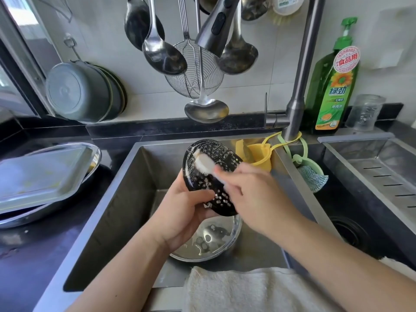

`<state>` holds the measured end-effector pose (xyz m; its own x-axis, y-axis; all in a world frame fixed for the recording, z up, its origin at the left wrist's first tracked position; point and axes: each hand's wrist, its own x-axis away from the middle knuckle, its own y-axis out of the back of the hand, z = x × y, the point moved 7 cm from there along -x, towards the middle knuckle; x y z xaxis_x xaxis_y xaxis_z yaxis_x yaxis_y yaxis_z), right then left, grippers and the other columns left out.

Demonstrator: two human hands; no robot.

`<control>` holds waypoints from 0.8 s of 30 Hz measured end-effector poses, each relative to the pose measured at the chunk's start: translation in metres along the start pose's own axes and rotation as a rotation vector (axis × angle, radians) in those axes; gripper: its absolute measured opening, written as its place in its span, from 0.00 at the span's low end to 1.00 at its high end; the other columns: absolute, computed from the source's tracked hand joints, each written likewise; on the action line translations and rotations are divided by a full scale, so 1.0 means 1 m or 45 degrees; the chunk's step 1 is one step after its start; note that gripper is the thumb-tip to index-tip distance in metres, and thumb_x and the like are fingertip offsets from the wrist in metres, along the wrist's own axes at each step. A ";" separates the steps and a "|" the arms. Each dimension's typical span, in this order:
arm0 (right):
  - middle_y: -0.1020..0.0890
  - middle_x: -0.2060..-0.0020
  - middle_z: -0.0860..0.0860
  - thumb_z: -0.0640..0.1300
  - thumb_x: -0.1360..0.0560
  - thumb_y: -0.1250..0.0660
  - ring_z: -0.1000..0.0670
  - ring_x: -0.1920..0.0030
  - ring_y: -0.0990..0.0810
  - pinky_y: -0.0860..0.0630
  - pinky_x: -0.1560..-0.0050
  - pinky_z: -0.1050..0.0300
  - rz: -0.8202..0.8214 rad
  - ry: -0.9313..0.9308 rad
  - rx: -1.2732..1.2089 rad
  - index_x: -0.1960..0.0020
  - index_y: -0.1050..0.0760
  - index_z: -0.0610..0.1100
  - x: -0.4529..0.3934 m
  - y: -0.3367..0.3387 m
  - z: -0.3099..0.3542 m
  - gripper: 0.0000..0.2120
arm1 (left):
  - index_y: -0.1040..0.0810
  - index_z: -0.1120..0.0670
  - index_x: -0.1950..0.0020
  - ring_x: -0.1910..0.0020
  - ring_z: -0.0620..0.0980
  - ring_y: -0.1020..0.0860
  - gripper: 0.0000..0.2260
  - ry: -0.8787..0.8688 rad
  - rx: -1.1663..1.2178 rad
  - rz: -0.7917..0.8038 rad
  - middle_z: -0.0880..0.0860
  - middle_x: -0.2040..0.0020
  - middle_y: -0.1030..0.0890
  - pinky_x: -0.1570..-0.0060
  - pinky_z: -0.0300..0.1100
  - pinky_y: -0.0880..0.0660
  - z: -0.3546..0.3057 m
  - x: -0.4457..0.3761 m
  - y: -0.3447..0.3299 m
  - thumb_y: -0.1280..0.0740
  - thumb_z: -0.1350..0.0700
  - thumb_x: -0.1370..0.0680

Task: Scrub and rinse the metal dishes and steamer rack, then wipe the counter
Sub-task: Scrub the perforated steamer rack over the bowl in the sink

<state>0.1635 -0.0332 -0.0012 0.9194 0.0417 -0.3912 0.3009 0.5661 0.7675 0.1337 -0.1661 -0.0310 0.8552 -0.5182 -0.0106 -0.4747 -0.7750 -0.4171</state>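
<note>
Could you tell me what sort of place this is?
Most likely a home kitchen: a steel sink with a pull-down faucet, ladles hanging on the tiled wall, and dish soap on the counter.

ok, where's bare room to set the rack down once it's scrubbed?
Bare patches: the right basin's slotted ledge, and the dark counter in front of the stacked trays. Crowded: the sink floor under both hands holds a bowl; a towel covers the front rim.

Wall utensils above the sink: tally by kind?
Solid ladles or spoons: 4
Wire skimmers: 1
Total: 5. Others at the top edge are cropped, so they are left out.
</note>
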 end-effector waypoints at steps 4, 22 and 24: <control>0.26 0.58 0.55 0.42 0.17 0.35 0.54 0.60 0.27 0.24 0.61 0.51 0.068 0.058 -0.074 0.27 0.28 0.60 0.006 -0.005 0.007 0.22 | 0.23 0.56 0.36 0.46 0.62 0.17 0.23 -0.010 -0.050 -0.031 0.64 0.43 0.17 0.49 0.58 0.17 0.003 -0.001 0.002 0.38 0.77 0.26; 0.28 0.56 0.55 0.45 0.16 0.40 0.53 0.62 0.27 0.28 0.68 0.52 0.174 0.073 0.166 0.26 0.31 0.64 0.015 -0.015 0.021 0.22 | 0.30 0.56 0.22 0.29 0.62 0.24 0.30 -0.111 0.661 -0.295 0.59 0.28 0.22 0.23 0.59 0.37 -0.018 -0.008 0.032 0.50 0.38 0.14; 0.29 0.56 0.55 0.44 0.16 0.39 0.54 0.64 0.29 0.33 0.70 0.58 0.134 0.047 0.169 0.26 0.31 0.63 0.012 -0.011 0.018 0.22 | 0.28 0.57 0.24 0.31 0.61 0.22 0.27 -0.133 0.609 -0.334 0.59 0.30 0.21 0.25 0.59 0.34 -0.020 -0.006 0.034 0.50 0.41 0.13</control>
<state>0.1757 -0.0538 -0.0050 0.9383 0.1264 -0.3218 0.2369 0.4431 0.8646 0.1086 -0.1965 -0.0265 0.9597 -0.2725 0.0694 -0.1165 -0.6099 -0.7838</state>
